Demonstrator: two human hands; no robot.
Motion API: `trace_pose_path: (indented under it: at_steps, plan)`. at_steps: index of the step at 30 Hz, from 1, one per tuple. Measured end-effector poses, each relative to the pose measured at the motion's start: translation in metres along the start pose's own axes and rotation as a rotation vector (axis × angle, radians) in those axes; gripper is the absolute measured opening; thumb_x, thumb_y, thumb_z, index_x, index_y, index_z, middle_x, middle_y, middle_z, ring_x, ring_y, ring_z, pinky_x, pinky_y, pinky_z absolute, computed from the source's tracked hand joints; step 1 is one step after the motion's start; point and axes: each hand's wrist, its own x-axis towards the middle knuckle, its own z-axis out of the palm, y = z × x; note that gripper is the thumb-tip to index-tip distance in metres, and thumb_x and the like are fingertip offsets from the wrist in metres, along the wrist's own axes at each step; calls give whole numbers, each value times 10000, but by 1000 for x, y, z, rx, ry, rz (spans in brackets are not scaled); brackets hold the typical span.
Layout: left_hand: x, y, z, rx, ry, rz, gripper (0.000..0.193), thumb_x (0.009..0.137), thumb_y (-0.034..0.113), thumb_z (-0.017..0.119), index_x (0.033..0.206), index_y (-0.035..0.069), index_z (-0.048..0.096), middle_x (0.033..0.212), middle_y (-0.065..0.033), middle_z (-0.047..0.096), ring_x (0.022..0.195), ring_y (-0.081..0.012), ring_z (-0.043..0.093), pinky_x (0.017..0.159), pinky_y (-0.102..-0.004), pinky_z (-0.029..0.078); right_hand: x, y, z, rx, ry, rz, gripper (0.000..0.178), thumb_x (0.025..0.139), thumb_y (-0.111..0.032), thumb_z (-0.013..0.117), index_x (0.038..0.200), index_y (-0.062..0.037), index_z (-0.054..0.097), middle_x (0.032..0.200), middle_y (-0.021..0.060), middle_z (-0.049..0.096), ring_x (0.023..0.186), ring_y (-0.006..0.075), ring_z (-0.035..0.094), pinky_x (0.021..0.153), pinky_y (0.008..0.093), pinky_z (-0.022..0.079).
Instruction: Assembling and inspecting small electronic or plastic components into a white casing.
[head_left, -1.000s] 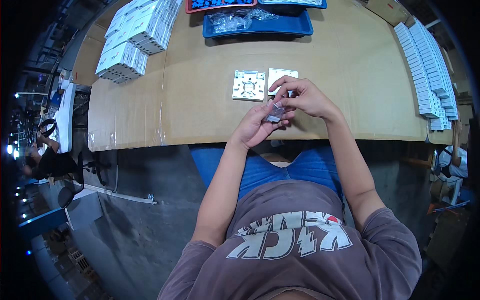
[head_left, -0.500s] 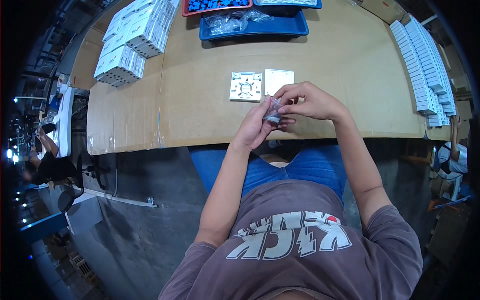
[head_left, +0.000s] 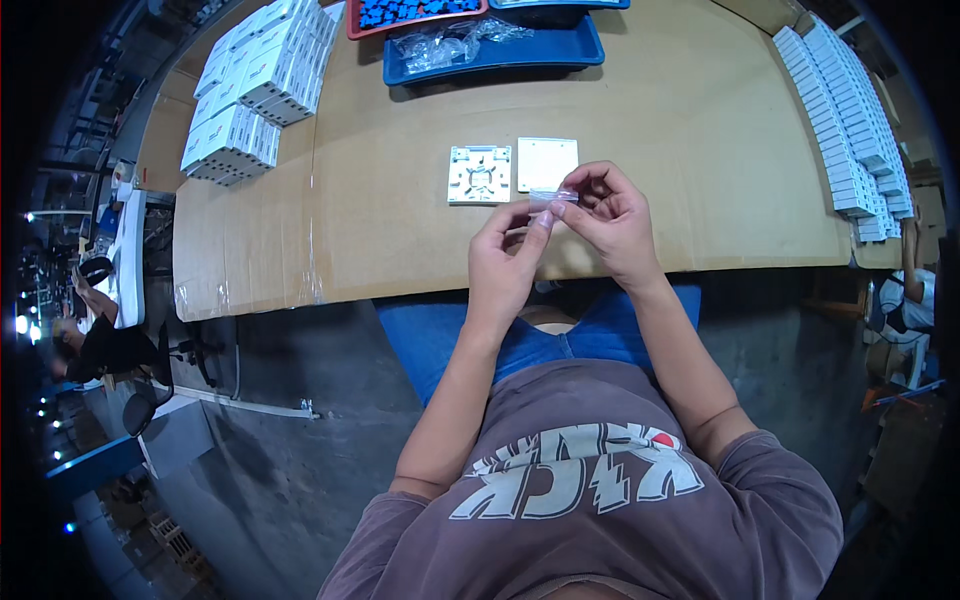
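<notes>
Between my two hands is a small clear plastic bag (head_left: 551,196), pinched along its upper edge. My left hand (head_left: 508,258) grips it with thumb and fingers. Close beside it, my right hand (head_left: 615,228) also pinches the bag, thumbs nearly touching. What lies inside the bag is mostly hidden by my fingers. Just beyond my hands lie a white square plastic base (head_left: 480,176) with moulded inner parts and, to its right, a flat white square cover (head_left: 546,160), partly covered by my right fingers.
At the far side stand a blue tray (head_left: 500,62) with clear bags and a red tray (head_left: 415,12) of small blue pieces. White boxes (head_left: 235,135) are stacked at left, more white boxes (head_left: 840,130) at right. Cardboard (head_left: 390,220) covers the table. People sit off at both sides.
Both hands have come together on the bag and turned it, so its edge now faces up between the fingertips. My right hand has moved from above the bag to grip it.
</notes>
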Motion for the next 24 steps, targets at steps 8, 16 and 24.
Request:
trace_pose_path:
  at_steps: [8, 16, 24]
  plan:
    - [-11, 2, 12, -370, 151, 77, 165, 1015, 95, 703, 1125, -28, 700, 1036, -56, 717, 971, -101, 652, 879, -252, 523, -8, -10, 2, 58, -20, 111, 319, 914, 43, 754, 1214, 21, 648, 1046, 62, 678, 994, 101, 661, 903, 242, 559]
    - [-12, 1, 10, -327, 182, 59, 159, 1023, 92, 692, 1126, -29, 692, 1029, -58, 718, 935, -96, 662, 836, -243, 531, -13, -4, -6, 85, -22, 202, 121, 955, -20, 731, 1069, 17, 713, 998, 70, 737, 944, 112, 681, 881, 259, 552]
    - [-13, 4, 10, -296, 223, 82, 186, 1037, 119, 677, 1143, -33, 669, 1015, -69, 717, 926, -86, 673, 810, -231, 535, -14, 0, -3, 121, -7, 151, 127, 957, -28, 736, 1070, 23, 708, 993, 63, 733, 928, 104, 681, 852, 250, 550]
